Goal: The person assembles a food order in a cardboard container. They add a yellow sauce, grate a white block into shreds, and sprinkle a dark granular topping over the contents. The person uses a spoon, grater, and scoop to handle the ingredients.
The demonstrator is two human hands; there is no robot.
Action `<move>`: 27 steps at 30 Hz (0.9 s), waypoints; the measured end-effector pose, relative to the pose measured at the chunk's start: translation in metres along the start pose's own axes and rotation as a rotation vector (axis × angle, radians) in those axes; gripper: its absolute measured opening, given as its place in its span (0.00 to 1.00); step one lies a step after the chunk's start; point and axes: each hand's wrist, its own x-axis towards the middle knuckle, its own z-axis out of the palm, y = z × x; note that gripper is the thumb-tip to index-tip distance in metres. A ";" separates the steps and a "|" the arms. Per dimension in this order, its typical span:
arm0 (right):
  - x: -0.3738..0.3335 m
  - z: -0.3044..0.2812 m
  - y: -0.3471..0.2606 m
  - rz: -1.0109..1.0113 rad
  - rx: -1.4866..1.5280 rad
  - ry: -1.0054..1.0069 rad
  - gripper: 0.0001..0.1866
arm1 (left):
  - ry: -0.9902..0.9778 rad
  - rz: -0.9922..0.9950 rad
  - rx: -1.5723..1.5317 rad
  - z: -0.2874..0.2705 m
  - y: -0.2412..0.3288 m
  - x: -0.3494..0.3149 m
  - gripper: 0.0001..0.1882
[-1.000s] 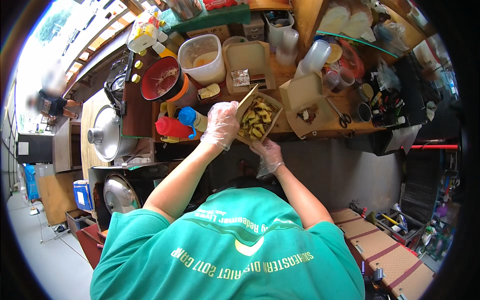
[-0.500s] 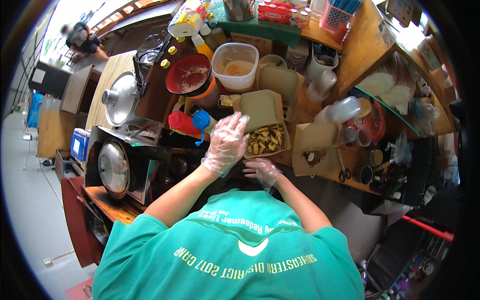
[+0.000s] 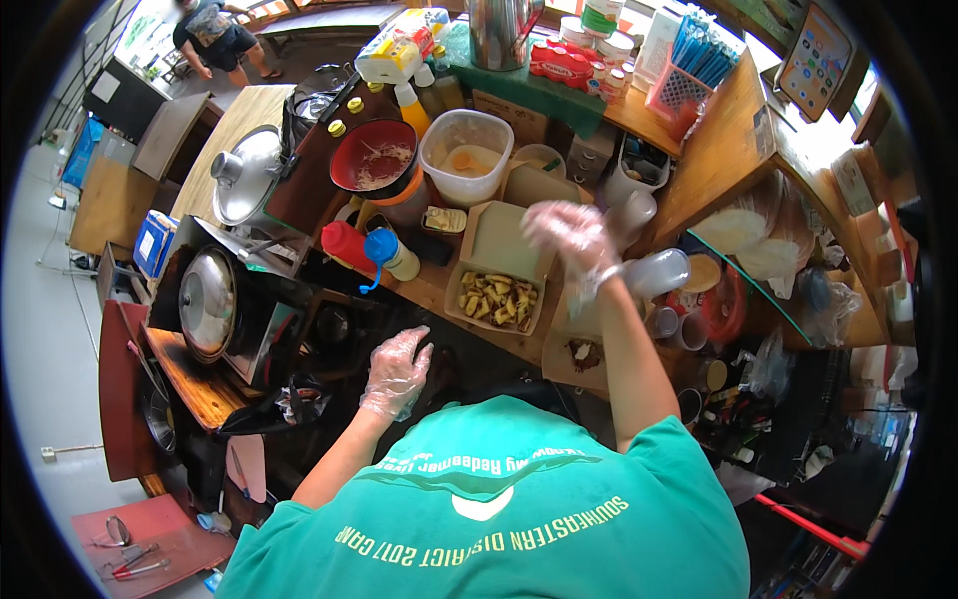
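Observation:
My right hand (image 3: 574, 238), in a clear plastic glove, reaches out beside the raised lid of a cardboard takeaway box (image 3: 509, 238); its fingers are smeared by motion. Cut yellow-and-brown food pieces (image 3: 496, 299) fill that box. Under my right forearm sits a second open box (image 3: 556, 367) with a small dark brown portion in it, partly hidden by the arm. My left hand (image 3: 395, 371), gloved too, hangs before the counter edge with the thumb apart and nothing visible in it. A blue-capped squeeze bottle (image 3: 401, 262) and a red one (image 3: 349, 246) stand behind it.
A red-lined bowl (image 3: 374, 155) and a square plastic tub (image 3: 467, 150) stand at the back. Clear plastic cups (image 3: 659, 272) are at the right. Lidded pans (image 3: 208, 304) sit at the left. A person (image 3: 222, 40) is in the far left background.
My right hand has moved up and right from the front of the food box towards the second box. My left hand has drawn back from the box's left side, down and left.

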 end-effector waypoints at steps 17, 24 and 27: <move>0.161 -0.122 0.073 0.888 -0.406 0.197 0.19 | -0.361 -0.193 -0.029 0.045 0.007 -0.016 0.17; 0.192 -0.129 0.127 0.783 -1.007 0.118 0.24 | -0.375 -0.201 -0.027 0.051 -0.004 -0.005 0.17; 0.191 -0.132 0.148 0.771 -0.798 0.233 0.24 | -0.410 -0.235 -0.044 0.051 -0.005 0.001 0.18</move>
